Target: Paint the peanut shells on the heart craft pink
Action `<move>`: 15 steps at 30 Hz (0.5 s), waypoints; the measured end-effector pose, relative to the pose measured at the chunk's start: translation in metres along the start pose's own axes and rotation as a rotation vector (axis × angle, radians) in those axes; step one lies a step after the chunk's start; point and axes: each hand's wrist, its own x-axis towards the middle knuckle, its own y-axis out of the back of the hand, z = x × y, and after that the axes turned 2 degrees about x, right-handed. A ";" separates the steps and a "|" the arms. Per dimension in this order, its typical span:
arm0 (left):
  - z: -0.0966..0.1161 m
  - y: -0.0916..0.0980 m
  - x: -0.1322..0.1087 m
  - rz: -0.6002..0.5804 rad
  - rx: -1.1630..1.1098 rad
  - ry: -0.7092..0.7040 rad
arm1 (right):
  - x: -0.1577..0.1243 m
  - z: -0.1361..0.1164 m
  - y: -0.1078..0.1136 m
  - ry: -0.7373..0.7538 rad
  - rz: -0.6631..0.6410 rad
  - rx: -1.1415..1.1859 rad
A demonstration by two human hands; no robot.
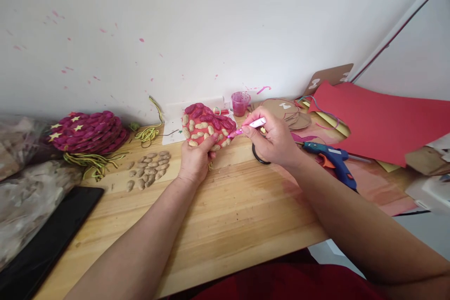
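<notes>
My left hand (198, 160) grips the lower edge of a red craft piece (199, 139) covered in peanuts, its thumb on the front. Peanuts along the top are painted shiny magenta, while the lower ones are bare tan. In my right hand (270, 137) is a paintbrush (258, 123) with a white handle and pink-smeared front end. Its tip meets or nearly meets the piece's right edge; I cannot tell which. Behind them stands a clear cup of pink paint (240, 104). Loose peanuts (149, 168) lie on the wooden table (218, 215), left of my left hand.
Finished-looking magenta pieces with yellow stars (89, 132) are stacked at left, near plastic bags (31, 201) and a black flat object (56, 229). Yellow-green yarn (149, 135) lies behind the peanuts. At right are a blue glue gun (332, 159), cardboard cutouts (281, 110) and red sheets (383, 117).
</notes>
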 end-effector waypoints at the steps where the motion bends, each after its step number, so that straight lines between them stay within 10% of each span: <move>1: 0.000 0.000 0.000 -0.003 -0.007 0.006 | 0.000 0.000 0.000 0.006 -0.001 -0.008; 15: -0.002 0.002 0.000 -0.025 -0.010 0.036 | 0.002 -0.001 0.003 0.063 0.033 -0.068</move>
